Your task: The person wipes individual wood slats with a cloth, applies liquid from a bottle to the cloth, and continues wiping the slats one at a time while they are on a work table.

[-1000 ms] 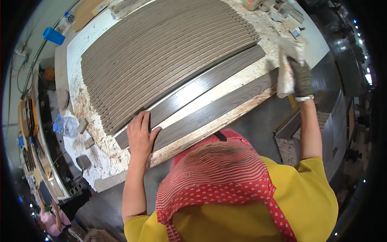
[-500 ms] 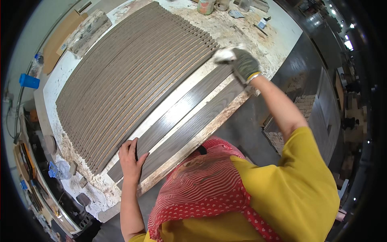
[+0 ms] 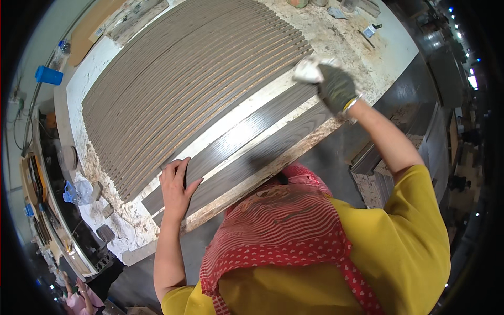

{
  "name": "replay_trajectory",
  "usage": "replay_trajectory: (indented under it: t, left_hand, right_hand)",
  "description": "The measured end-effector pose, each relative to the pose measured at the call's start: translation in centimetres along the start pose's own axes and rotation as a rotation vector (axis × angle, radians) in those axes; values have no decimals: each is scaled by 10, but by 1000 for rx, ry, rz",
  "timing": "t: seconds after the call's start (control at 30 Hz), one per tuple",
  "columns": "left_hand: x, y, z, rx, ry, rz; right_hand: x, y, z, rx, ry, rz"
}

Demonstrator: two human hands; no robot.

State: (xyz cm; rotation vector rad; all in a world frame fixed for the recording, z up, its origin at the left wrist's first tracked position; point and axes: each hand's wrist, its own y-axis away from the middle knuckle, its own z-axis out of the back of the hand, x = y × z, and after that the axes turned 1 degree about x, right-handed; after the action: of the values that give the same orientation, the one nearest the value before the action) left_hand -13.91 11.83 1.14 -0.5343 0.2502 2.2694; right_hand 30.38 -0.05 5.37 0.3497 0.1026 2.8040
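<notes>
Two dark grey wood-grain planks lie side by side along the near part of the worktable: an inner plank (image 3: 251, 122) and a front plank (image 3: 278, 142). My bare left hand (image 3: 176, 185) rests with fingers apart at the left part of the planks. Over at their right end, my right hand (image 3: 337, 88) wears a dark glove and grips a white cloth (image 3: 307, 71), slightly blurred. The cloth is by the inner plank's end; whether it touches the wood I cannot tell. Beyond lies a wide row of narrow grey-brown strips (image 3: 194, 89), closely set.
The stained white worktable (image 3: 391, 50) carries a small brush (image 3: 371, 30) at the far right. Along the left are a blue cup (image 3: 49, 75) and a clear plastic bottle (image 3: 79, 192). Stacked boards (image 3: 375, 181) stand right of the table. Another person (image 3: 84, 298) is at lower left.
The whole view has shifted, and another person now shows at lower left. My right hand stays near the planks' right end with the cloth; my left hand remains on the left part.
</notes>
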Motion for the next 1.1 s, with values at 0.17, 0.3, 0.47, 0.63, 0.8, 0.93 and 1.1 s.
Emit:
replay_trajectory:
  t: [0.17, 0.3, 0.47, 0.63, 0.8, 0.93, 1.1]
  left_hand:
    - [0, -2, -1, 9, 26, -10]
    - [3, 2, 4, 54, 48, 23]
    - [-36, -40, 11, 84, 228, -47]
    - [-96, -119, -32, 263, 272, -93]
    - [-126, -148, -54, 299, 116, -86]
    - [-131, -151, -67, 301, 167, 57]
    - [-165, -162, -85, 234, 144, 223]
  right_hand:
    - [129, 37, -98, -118, -436, 467]
    - [102, 27, -45, -127, -351, 340]
    - [-31, 11, -11, -144, -266, -213]
    - [-34, 2, -28, -99, -71, -205]
    - [-40, 15, -40, -248, -113, -187]
    - [-47, 15, -50, -279, -173, -98]
    - [-48, 15, -49, -240, -186, -90]
